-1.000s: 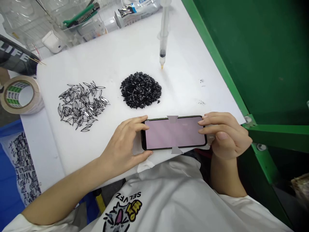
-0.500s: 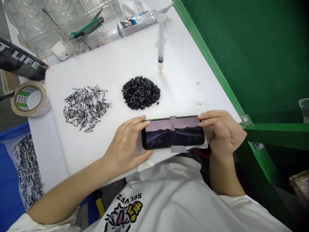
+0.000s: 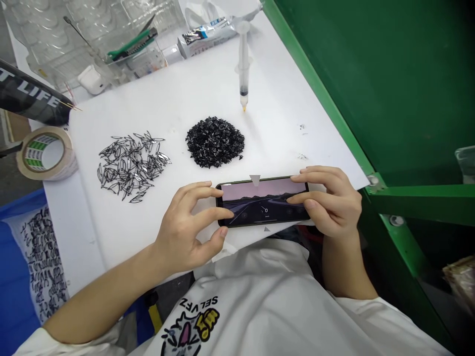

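A smartphone (image 3: pixel 260 203) lies sideways at the front edge of a white board, its lit screen showing a road under a pinkish sky. My left hand (image 3: pixel 185 227) is at its left end, fingers apart: one fingertip is at the top left corner, the index finger reaches over the screen, and the thumb is by the lower corner. At the other end, my right hand (image 3: pixel 330 200) has a fingertip on the top edge and its index finger stretched over the screen, with the thumb just below. Beyond the phone sits a heap of small black pieces (image 3: pixel 215 142).
Thin black-outlined oval pieces (image 3: pixel 131 165) are spread at left. A syringe (image 3: pixel 243 69) stands tip down behind the heap. A tape roll (image 3: pixel 46 153), a dark cylinder (image 3: pixel 33 94), green-handled cutters (image 3: pixel 133 44) and a foil tube (image 3: pixel 208 37) line the sides. A green frame (image 3: pixel 319 94) borders the right.
My left index finger has moved onto the screen and the thumb has drawn closer to the other fingers. My right hand has shifted left, its index finger now over the screen. The phone barely moved.
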Demonstrator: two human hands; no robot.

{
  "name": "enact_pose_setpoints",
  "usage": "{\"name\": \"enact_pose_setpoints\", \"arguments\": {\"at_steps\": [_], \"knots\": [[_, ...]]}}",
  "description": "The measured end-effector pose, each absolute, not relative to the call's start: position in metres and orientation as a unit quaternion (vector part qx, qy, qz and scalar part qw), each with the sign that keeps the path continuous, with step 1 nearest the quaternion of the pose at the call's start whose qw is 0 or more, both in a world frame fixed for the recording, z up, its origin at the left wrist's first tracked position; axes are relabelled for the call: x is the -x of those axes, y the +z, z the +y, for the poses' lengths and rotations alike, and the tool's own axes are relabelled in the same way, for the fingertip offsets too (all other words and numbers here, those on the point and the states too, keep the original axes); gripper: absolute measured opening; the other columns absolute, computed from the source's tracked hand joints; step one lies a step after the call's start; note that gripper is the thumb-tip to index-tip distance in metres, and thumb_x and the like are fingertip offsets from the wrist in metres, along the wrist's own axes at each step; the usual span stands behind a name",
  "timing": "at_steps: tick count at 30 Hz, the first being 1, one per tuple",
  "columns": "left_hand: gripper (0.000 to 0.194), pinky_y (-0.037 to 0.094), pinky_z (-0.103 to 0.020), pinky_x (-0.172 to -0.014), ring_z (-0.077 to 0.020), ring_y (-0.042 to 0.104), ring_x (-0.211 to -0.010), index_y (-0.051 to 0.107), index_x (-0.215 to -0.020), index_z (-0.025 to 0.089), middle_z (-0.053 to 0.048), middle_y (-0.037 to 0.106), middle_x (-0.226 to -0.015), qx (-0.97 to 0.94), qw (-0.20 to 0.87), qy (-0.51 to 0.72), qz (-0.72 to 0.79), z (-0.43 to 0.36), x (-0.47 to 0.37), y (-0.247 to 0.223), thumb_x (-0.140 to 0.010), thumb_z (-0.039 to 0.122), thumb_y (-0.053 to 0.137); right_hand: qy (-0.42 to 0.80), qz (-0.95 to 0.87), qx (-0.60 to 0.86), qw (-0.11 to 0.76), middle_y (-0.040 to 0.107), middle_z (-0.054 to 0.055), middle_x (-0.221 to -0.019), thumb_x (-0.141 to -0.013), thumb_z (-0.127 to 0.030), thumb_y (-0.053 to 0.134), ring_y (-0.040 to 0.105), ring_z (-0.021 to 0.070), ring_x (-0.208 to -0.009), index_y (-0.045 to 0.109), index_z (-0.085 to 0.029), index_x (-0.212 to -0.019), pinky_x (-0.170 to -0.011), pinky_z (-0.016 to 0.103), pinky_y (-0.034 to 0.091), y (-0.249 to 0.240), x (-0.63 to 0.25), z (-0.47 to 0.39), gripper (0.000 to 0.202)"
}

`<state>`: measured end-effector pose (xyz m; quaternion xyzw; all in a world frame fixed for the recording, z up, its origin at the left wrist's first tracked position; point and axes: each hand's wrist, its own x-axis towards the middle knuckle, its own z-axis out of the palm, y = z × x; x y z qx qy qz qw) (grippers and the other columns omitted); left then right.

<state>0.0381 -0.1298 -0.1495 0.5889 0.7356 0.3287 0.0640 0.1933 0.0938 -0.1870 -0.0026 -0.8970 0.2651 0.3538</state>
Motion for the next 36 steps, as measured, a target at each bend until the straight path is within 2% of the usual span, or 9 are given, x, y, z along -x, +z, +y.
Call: {"name": "enact_pose_setpoints", "arguments": {"at_steps": [6,12,22,31,36], "knots": [[0.017,0.039,-0.046,-0.102,-0.0295,0.040,-0.124,0.059,-0.096,0.015,-0.013,0.046,-0.124,-0.585,0.135,0.338,0.725,-0.130,-0.039,-0.151,-0.080,0.018,0.054,0.288,-0.878,0.006,0.382,0.067,0.006,-0.085,-0.078,-0.012,0.049,0.060,0.0232,-0.087,0.065,-0.021,-0.068,-0.071,0.041,0.054,-0.192,-0.195,0.094,0.021],[0.022,0.042,-0.042,-0.101,-0.0277,0.043,-0.123,0.058,-0.102,0.014,-0.015,0.045,-0.128,-0.578,0.143,0.337,0.729,-0.130,-0.040,-0.153,-0.081,0.020,0.055,0.335,-0.850,0.048,0.402,0.068,0.004,-0.084,-0.083,-0.015,0.046,0.062,0.0224,-0.083,0.067,-0.025,-0.074,-0.072,0.041,0.053,-0.196,-0.196,0.092,0.025],[0.018,0.040,-0.043,-0.102,-0.0272,0.042,-0.124,0.059,-0.098,0.017,-0.012,0.043,-0.129,-0.586,0.147,0.333,0.724,-0.131,-0.038,-0.154,-0.081,0.019,0.055,0.278,-0.911,-0.016,0.304,0.065,0.007,-0.102,-0.083,-0.017,0.048,0.057,0.0248,-0.098,0.069,-0.022,-0.084,-0.082,0.045,0.050,-0.184,-0.195,0.096,0.021],[0.018,0.043,-0.043,-0.099,-0.0276,0.044,-0.122,0.059,-0.098,0.017,-0.012,0.046,-0.124,-0.583,0.137,0.333,0.729,-0.130,-0.039,-0.154,-0.081,0.020,0.054,0.281,-0.894,-0.002,0.350,0.067,0.005,-0.091,-0.079,-0.012,0.049,0.059,0.0235,-0.092,0.066,-0.023,-0.071,-0.075,0.042,0.053,-0.189,-0.195,0.096,0.022],[0.016,0.042,-0.043,-0.100,-0.0260,0.045,-0.121,0.060,-0.095,0.018,-0.011,0.045,-0.125,-0.583,0.131,0.334,0.729,-0.130,-0.039,-0.153,-0.081,0.018,0.054,0.271,-0.912,-0.043,0.303,0.066,0.004,-0.098,-0.079,-0.018,0.049,0.057,0.0242,-0.098,0.068,-0.024,-0.073,-0.080,0.043,0.051,-0.184,-0.195,0.098,0.021]]}}
